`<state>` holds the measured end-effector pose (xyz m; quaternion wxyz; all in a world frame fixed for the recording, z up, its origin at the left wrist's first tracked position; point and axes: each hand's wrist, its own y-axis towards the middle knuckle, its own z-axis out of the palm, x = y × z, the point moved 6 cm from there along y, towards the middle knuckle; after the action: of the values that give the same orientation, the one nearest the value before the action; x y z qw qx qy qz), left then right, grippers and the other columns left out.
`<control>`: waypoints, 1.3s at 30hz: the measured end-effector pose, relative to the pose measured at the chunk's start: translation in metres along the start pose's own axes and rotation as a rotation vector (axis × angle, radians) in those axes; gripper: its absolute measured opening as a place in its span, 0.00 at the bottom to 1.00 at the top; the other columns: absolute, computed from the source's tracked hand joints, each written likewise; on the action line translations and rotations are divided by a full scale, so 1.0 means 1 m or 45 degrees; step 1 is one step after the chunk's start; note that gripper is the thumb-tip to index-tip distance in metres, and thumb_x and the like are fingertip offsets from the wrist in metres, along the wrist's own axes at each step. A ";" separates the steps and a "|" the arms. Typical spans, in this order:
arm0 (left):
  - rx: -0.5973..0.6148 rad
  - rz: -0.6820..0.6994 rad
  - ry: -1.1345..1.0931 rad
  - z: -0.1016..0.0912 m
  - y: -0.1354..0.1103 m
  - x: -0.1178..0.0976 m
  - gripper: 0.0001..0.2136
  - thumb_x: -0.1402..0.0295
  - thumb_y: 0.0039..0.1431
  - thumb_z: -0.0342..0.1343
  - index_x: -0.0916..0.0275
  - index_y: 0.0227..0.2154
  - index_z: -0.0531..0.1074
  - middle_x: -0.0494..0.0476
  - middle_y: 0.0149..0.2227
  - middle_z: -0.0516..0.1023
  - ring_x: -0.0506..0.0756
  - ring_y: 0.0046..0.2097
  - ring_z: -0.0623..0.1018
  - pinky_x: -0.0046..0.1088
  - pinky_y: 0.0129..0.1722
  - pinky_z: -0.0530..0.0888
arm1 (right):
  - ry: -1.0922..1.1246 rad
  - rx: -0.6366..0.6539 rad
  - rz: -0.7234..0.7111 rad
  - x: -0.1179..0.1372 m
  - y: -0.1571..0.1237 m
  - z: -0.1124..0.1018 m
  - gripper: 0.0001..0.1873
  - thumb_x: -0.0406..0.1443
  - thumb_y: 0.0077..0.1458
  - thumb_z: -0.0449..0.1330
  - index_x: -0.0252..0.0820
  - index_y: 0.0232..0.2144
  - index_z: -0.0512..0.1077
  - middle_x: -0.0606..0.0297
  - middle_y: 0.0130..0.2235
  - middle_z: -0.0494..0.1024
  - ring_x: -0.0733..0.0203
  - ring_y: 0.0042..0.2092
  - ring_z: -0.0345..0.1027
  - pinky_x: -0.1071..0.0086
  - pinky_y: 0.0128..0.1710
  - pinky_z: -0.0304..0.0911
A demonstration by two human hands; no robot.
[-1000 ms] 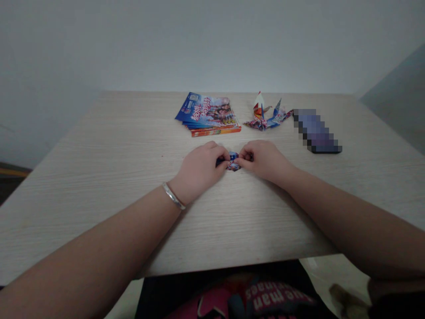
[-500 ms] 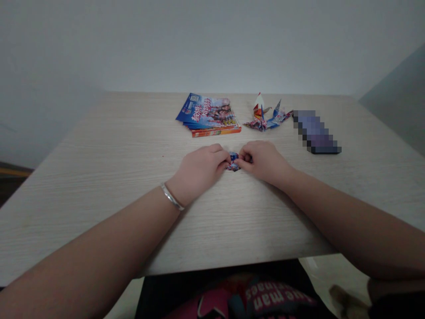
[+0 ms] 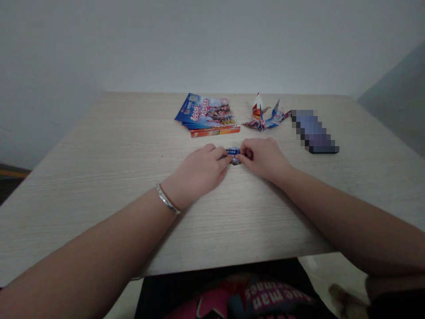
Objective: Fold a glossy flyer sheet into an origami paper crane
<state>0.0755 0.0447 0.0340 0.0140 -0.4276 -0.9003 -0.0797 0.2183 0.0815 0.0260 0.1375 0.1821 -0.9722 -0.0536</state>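
A small piece of folded paper (image 3: pixel 235 156), printed in blue with white and red, lies between my hands on the pale wooden table (image 3: pixel 212 221). My left hand (image 3: pixel 204 170) is closed on its left side, the fingertips pressed to the paper. On the other side, my right hand (image 3: pixel 264 156) pinches the right edge between thumb and curled fingers. My fingers cover both ends of the paper, so its full shape is hidden. A silver bracelet (image 3: pixel 168 199) circles my left wrist.
Beyond my hands lies a fanned stack of printed leaflets (image 3: pixel 207 110), blue and orange. To its right stand folded paper cranes (image 3: pixel 265 117), and right of those a dark phone-like slab (image 3: pixel 315 131), pixelated. A wall (image 3: pixel 212 44) rises behind the table.
The folded paper has turned or tilted, and a blue band with white lettering now shows on top. My left hand's fingers have shifted along it; my right hand keeps its pinch.
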 end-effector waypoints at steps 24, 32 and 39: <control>-0.022 -0.044 0.082 -0.008 -0.002 -0.002 0.14 0.67 0.69 0.50 0.63 0.48 0.79 0.60 0.48 0.81 0.64 0.50 0.77 0.45 0.48 0.75 | -0.047 -0.050 -0.429 0.008 -0.014 -0.011 0.12 0.31 0.61 0.58 0.43 0.43 0.80 0.60 0.40 0.82 0.55 0.42 0.71 0.65 0.43 0.60; 0.099 0.009 -0.030 -0.011 -0.003 0.001 0.16 0.66 0.71 0.48 0.63 0.54 0.75 0.62 0.50 0.80 0.61 0.51 0.79 0.42 0.52 0.75 | -0.275 -0.036 -0.610 0.009 -0.018 -0.013 0.18 0.30 0.66 0.55 0.52 0.49 0.81 0.63 0.46 0.84 0.56 0.44 0.74 0.64 0.41 0.63; 0.086 0.009 -0.009 -0.007 -0.002 -0.001 0.15 0.68 0.71 0.48 0.66 0.52 0.77 0.65 0.50 0.79 0.62 0.52 0.77 0.42 0.53 0.74 | -0.354 0.086 -0.471 0.021 -0.020 -0.012 0.16 0.33 0.67 0.55 0.47 0.48 0.81 0.59 0.48 0.83 0.54 0.47 0.74 0.64 0.42 0.64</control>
<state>0.0741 0.0417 0.0404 0.0254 -0.4304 -0.9010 -0.0478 0.2098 0.0541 0.0398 -0.0162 0.3526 -0.9330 -0.0700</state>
